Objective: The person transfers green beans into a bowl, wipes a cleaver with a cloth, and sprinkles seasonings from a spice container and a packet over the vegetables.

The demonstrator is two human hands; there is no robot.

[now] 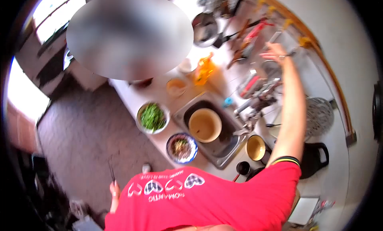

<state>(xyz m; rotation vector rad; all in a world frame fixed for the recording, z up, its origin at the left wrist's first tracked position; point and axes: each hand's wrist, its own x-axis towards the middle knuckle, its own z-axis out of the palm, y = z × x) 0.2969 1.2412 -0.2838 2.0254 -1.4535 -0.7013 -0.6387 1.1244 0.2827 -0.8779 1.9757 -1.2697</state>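
Note:
My left hand (114, 190) is low at the left beside my red shirt, closed around a pair of thin dark sticks that look like chopsticks (111, 172). My right arm stretches across the counter to the utensils by the wall. There my right hand (274, 52) has its fingers extended beside a pale, slim handle (275, 37); blur hides whether they touch. Just below that hand are a clear container with a red part (251, 85) and other shiny kitchenware.
A beige basin (205, 125) sits in the steel sink (220, 162). Left of it stand a bowl of chopped greens (153, 117) and a blue-rimmed bowl (182, 148) with chopped ingredients. An orange bag (204, 69) and a pan (205, 30) lie farther back. A blurred person is at upper left.

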